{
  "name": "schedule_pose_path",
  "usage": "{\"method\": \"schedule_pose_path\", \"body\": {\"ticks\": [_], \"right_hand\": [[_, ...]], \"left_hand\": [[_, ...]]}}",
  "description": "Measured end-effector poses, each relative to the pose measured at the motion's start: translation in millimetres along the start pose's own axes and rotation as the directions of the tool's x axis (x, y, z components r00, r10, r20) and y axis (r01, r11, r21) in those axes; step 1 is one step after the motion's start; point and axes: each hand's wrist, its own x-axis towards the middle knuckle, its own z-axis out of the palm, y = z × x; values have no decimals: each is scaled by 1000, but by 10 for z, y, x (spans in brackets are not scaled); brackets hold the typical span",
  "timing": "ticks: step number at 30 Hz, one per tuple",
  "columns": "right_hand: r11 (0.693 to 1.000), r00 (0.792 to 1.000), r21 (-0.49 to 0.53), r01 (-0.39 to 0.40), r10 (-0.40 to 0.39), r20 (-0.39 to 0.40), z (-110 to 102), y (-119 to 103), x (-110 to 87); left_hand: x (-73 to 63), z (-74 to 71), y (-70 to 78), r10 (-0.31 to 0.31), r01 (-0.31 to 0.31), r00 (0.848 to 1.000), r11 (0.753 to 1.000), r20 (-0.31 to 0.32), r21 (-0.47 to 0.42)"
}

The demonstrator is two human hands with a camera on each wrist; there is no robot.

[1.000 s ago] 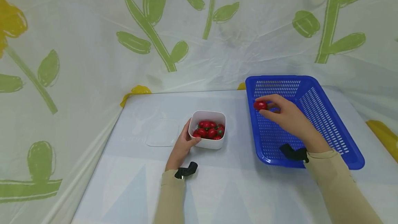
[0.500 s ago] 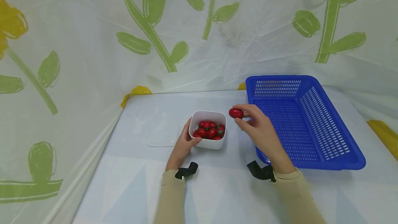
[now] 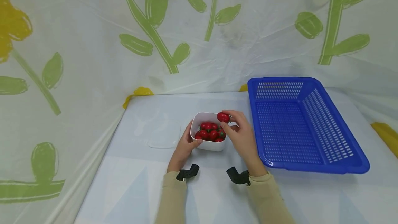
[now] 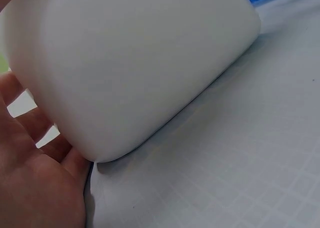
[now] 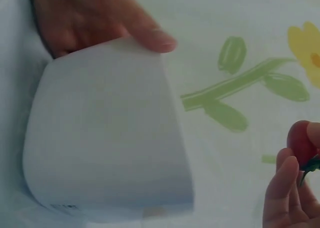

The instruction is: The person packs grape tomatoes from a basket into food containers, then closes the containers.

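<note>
A white square tub [image 3: 212, 146] stands on the table with several red cherry tomatoes [image 3: 204, 134] inside. My left hand [image 3: 182, 150] holds its left side, the thumb at the front rim. In the left wrist view, fingers curve along the tub's wall [image 4: 145, 67]. Over the tub's right back corner, my right hand [image 3: 243, 139] pinches one cherry tomato [image 3: 223, 117] between thumb and fingertips. The right wrist view shows this tomato [image 5: 300, 140] with a green stem end, apart from the tub.
A blue perforated basket [image 3: 287, 134] sits to the right of the tub. Left of the left hand lies a clear flat lid [image 3: 163, 137]. Behind the table hangs a white sheet [image 3: 99, 44] with printed flowers.
My right hand has carried the cherry tomato leftward from above the blue basket to over the tub. My left hand has kept its hold on the tub.
</note>
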Motion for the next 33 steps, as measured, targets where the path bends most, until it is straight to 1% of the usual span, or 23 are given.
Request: {"method": "schedule_pose_path", "body": {"ticks": [2,6,9,11,17,19,21,26,28,33], "right_hand": [[1000,1000,2,11,-11,-15,33,127,5],[1000,999,-7,25,-25,-34,108,404,20],[998,998,-46,33,-35,-51,164,552,22],[996,997,-84,34,-40,-64,197,614,20],[979,997,-204,-21,6,-74,273,757,11],[972,997,-234,-26,10,-72,292,802,10],[964,997,-265,-13,-8,-77,309,838,10],[944,991,-327,50,-87,-100,340,883,8],[937,988,-343,70,-112,-105,349,881,4],[923,981,-367,112,-161,-106,363,864,-16]], "left_hand": [[-11,2,9,-1,1,1000,1000,3,14],[-46,24,93,-4,4,1000,1000,12,19],[-77,40,163,-9,8,1000,1000,19,20],[-86,40,181,-9,8,1000,999,22,31],[-101,34,221,-7,5,999,996,31,84],[-103,38,243,-7,3,999,995,41,98],[-104,40,268,-4,-2,999,995,53,104],[-108,33,330,28,-37,995,995,98,93],[-112,21,343,40,-50,993,995,114,87],[-116,-13,350,42,-55,990,995,137,89]]}}
